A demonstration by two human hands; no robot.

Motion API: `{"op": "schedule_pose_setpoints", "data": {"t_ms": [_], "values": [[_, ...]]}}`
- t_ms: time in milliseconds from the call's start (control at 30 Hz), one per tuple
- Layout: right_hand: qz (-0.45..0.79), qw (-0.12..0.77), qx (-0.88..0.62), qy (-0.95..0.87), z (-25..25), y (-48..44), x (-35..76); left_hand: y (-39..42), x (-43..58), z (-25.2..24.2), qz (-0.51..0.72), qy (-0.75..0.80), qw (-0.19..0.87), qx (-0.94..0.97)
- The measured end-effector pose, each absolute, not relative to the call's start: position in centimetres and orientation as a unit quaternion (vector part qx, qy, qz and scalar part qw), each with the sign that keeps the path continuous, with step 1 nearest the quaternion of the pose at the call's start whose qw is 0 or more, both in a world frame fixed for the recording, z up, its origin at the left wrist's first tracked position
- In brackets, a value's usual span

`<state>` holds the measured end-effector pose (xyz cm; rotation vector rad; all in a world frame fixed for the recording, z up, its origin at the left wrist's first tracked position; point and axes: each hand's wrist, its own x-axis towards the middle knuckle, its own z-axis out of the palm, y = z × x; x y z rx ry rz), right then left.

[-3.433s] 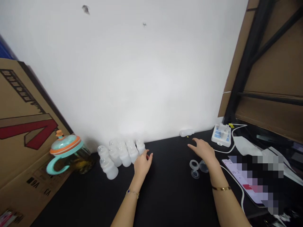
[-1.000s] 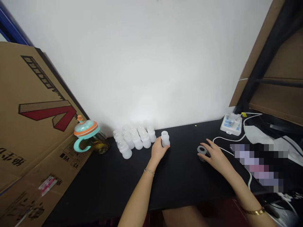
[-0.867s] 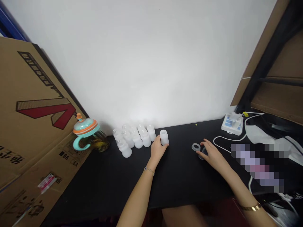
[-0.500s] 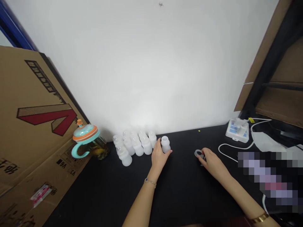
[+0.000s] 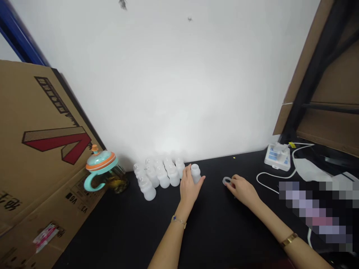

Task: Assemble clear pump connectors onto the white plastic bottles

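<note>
An uncapped white baby bottle [image 5: 195, 172] stands upright on the black table, its open mouth facing up. My left hand [image 5: 189, 185] is curled round its near left side, the thumb at the right. To the right, my right hand [image 5: 242, 190] pinches a pale ring [image 5: 226, 181] a little above or on the table; I cannot tell which. The fingers cover part of the ring. Left of my left hand, several white baby bottles [image 5: 150, 193] with clear domed tops stand close together in rows.
A glass jug [image 5: 102, 160] with a turquoise handle and orange-trimmed lid stands at the left, against a large cardboard box [image 5: 56, 175]. At the right are a white power strip [image 5: 277, 157], a white cable [image 5: 267, 174] and pale sheets [image 5: 311, 170]. A white wall rises behind.
My right hand has moved left, bringing the ring closer to the open bottle. My left hand stays at the bottle, and the whole view has shifted slightly.
</note>
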<state>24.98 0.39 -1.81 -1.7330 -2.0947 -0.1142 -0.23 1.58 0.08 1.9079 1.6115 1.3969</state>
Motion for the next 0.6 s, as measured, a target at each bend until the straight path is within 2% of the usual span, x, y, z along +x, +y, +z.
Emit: {"op": "schedule_pose_setpoints", "data": {"t_ms": [167,400,600], "values": [[-0.035,0.207,-0.615,-0.76,-0.7,2.0,22.9,1.4,-0.1,0.4,0.5,0.553,0.166,0.645],[-0.004,0.207,-0.631,-0.748,-0.1,5.3,19.5,1.7,-0.2,0.0,0.488,0.559,0.131,0.658],[-0.063,0.229,-0.588,-0.773,-1.6,5.9,18.8,1.7,0.2,-0.6,0.511,0.556,0.143,0.639]]}}
